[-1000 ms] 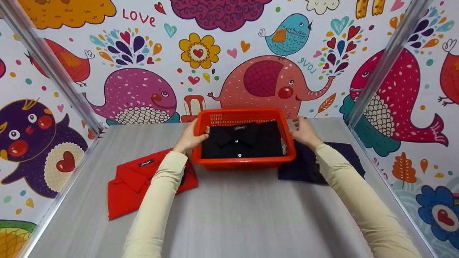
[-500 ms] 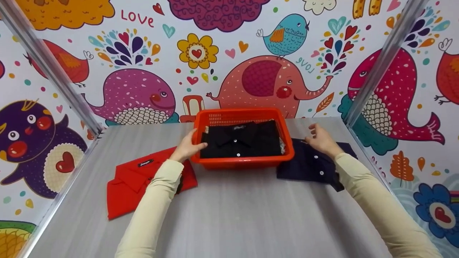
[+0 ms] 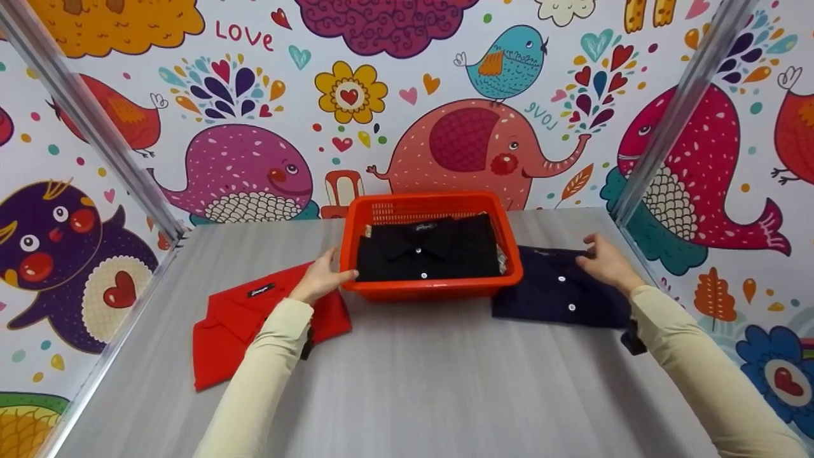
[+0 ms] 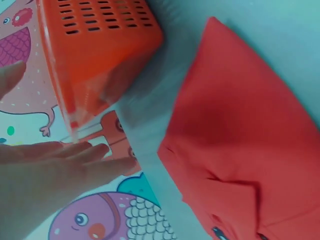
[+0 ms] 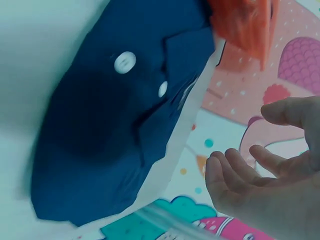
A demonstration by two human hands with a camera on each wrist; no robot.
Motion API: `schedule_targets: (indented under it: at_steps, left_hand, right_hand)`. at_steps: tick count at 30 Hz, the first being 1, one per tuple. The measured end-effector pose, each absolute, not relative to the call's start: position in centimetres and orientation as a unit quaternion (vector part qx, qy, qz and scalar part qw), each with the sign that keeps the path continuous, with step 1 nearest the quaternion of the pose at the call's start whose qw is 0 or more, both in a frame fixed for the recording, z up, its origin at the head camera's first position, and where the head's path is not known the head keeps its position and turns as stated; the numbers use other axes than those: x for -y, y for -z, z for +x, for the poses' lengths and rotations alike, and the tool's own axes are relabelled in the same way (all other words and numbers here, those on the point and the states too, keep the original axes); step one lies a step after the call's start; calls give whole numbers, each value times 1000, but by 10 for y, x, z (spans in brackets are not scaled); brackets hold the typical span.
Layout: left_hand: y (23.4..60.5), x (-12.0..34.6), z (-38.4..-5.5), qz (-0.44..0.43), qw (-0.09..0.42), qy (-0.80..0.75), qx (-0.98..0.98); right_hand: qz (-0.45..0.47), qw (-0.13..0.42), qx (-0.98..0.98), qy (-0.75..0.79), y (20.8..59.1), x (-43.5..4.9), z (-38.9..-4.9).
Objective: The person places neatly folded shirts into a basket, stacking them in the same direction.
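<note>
An orange plastic basket (image 3: 432, 287) stands at the back middle of the table. Inside it lies a folded black polo shirt (image 3: 388, 257) with white buttons. My left hand (image 3: 320, 278) is at the basket's left near corner, thumb by the rim, its fingers extended in the left wrist view. Partly under that forearm is a folded red shirt (image 3: 232, 318). Over the far right part of a folded navy shirt (image 3: 540, 292) hovers my right hand (image 3: 607, 262). In the right wrist view its fingers are loosely bent, with nothing held.
The grey tabletop (image 3: 432, 381) extends in front of the basket. Printed cartoon walls (image 3: 407, 159) enclose the back and sides, with metal posts (image 3: 661, 121) at the corners. The navy shirt's left edge lies close against the basket.
My right hand has left the basket's right side and moved right, over the navy shirt. My left hand has drawn back toward me along the left rim. The basket stays in place.
</note>
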State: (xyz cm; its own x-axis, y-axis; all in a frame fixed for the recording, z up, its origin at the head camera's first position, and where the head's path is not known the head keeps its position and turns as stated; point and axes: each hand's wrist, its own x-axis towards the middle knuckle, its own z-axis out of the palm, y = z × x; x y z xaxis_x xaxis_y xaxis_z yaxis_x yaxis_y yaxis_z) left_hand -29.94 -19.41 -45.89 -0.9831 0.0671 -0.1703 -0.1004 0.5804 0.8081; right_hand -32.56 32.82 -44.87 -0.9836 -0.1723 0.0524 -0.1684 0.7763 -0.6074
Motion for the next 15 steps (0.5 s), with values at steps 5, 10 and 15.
schedule_targets:
  at_steps: [5, 10, 15]
  left_hand:
    - [468, 203, -292, -33, 104, -450, -886]
    - [479, 206, -282, -41, 117, -484, -867]
    - [486, 207, -273, -44, 123, -498, -857]
  right_hand:
    - [-67, 15, -950, 306, 455, -356, -322]
    - [-39, 49, -954, 293, 462, -380, -317]
    - [-11, 68, -956, 285, 474, -393, -310]
